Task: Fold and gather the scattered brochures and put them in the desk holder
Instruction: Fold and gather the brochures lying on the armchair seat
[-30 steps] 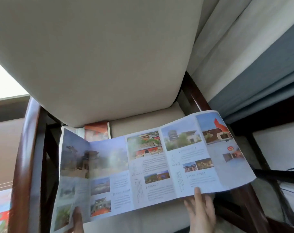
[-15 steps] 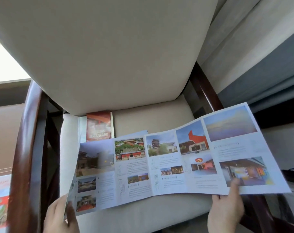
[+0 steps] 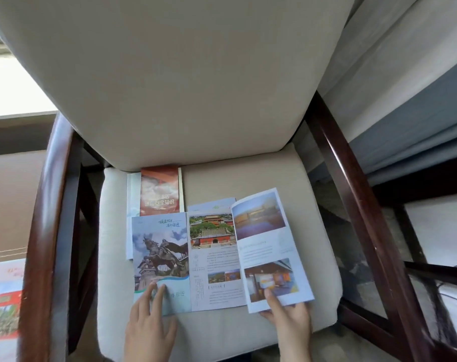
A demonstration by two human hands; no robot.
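Observation:
A long travel brochure [image 3: 214,259] lies partly folded on the beige chair seat [image 3: 313,231]. Its left panel with a horse statue cover is folded over and lies flat. My left hand [image 3: 150,317] presses two fingers on the bottom of that cover panel. My right hand [image 3: 290,317] pinches the bottom of the right panel, which is raised and tilted over the middle panels. Behind it, against the backrest, a folded red brochure [image 3: 159,190] lies on a white one. No desk holder is in view.
The armchair has dark wooden arms [image 3: 47,218] on both sides and a tall beige backrest [image 3: 170,74]. Another colourful brochure [image 3: 2,304] shows at the far left, beyond the arm. Grey curtains [image 3: 404,100] hang at the right.
The brochure was held spread out above the seat; now it lies on the seat, its left end folded over to show the cover and its right panel swung inward.

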